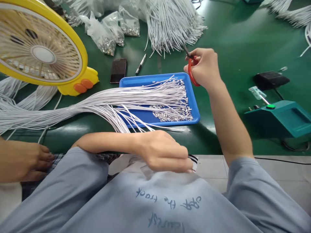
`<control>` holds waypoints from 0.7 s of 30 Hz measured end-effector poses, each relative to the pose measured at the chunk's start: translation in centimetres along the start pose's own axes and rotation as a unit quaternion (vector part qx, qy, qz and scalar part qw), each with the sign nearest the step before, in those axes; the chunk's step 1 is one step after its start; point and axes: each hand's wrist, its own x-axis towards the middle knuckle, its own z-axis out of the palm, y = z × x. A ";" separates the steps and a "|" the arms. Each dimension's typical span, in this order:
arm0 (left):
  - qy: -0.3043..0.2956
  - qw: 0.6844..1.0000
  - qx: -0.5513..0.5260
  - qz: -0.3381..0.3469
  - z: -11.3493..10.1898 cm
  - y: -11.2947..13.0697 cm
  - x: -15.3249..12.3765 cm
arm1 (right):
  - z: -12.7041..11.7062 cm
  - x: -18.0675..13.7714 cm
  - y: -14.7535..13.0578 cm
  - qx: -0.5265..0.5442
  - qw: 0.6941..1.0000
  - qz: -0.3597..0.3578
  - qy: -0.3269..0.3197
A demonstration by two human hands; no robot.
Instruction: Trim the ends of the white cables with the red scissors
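Note:
My right hand (204, 66) is closed around red-handled scissors (191, 72), held above the far right corner of a blue tray (195, 106). The scissor blades point toward a big bundle of white cords (172, 22). My left hand (165, 152) is curled near my lap at the table's front edge, pinching a thin clear piece against my grey shirt. A fan of white cords (109, 102) lies across the tray, and small metal clips (170, 115) are piled in it.
A yellow desk fan (43, 48) stands at the left. A phone (118, 69), a pen (141, 63) and bags of metal clips (109, 35) lie behind the tray. A teal machine (282, 116) and a black pedal (270, 79) sit at the right. Another person's bare foot (24, 158) shows at the lower left.

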 end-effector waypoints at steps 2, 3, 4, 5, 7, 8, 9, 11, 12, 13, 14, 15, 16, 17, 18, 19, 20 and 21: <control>-0.063 0.998 -0.001 -0.021 1.9 0.3 -0.5 | 0.1 0.0 0.2 -0.005 1.000 -0.009 0.001; -0.099 0.994 -0.008 -0.041 2.7 0.2 -0.8 | 0.1 0.0 0.2 -0.007 1.000 -0.011 0.000; -0.131 0.989 -0.016 -0.064 3.1 -0.1 -1.0 | 0.1 0.1 0.3 -0.008 1.000 -0.010 -0.003; -0.152 0.984 -0.020 -0.089 3.3 -0.7 -1.2 | 0.0 0.1 0.3 -0.007 1.000 -0.009 -0.005; -0.174 0.972 0.006 -0.160 2.6 -2.6 -1.6 | -0.3 0.0 0.2 0.001 1.000 -0.005 -0.003; -0.179 0.960 0.042 -0.211 1.9 -3.8 -1.8 | -0.6 0.0 0.0 0.007 1.000 -0.002 0.003; -0.205 0.936 0.087 -0.271 1.1 -5.0 -2.0 | -0.9 -0.1 -0.2 0.014 1.000 0.003 0.012; -0.299 0.879 0.144 -0.343 -0.5 -7.1 -2.5 | -1.5 -0.2 -0.8 0.034 0.999 0.017 0.031; -0.348 0.850 0.159 -0.362 -1.1 -7.8 -2.7 | -1.8 -0.3 -1.1 0.048 0.998 0.023 0.041; -0.386 0.827 0.168 -0.372 -1.5 -8.4 -2.9 | -2.1 -0.4 -1.4 0.063 0.996 0.027 0.049; -0.413 0.810 0.174 -0.377 -1.6 -8.7 -3.0 | -2.3 -0.5 -1.7 0.081 0.995 0.029 0.056; -0.428 0.800 0.180 -0.380 -1.6 -8.9 -3.2 | -2.5 -0.6 -1.8 0.097 0.993 0.028 0.064; -0.434 0.795 0.186 -0.380 -1.5 -8.9 -3.2 | -2.7 -0.6 -2.0 0.111 0.991 0.025 0.069; -0.435 0.793 0.192 -0.379 -1.4 -8.9 -3.3 | -2.8 -0.7 -2.0 0.122 0.990 0.019 0.074; -0.433 0.793 0.199 -0.379 -1.3 -8.8 -3.3 | -2.9 -0.7 -2.0 0.132 0.988 0.012 0.078; -0.429 0.795 0.202 -0.379 -1.3 -8.8 -3.2 | -3.0 -0.7 -2.0 0.140 0.987 0.004 0.082; -0.421 0.798 0.201 -0.381 -1.4 -8.9 -3.2 | -3.1 -0.7 -1.9 0.146 0.986 -0.004 0.085; -0.406 0.805 0.194 -0.387 -1.5 -8.9 -3.1 | -3.2 -0.7 -1.9 0.150 0.985 -0.011 0.088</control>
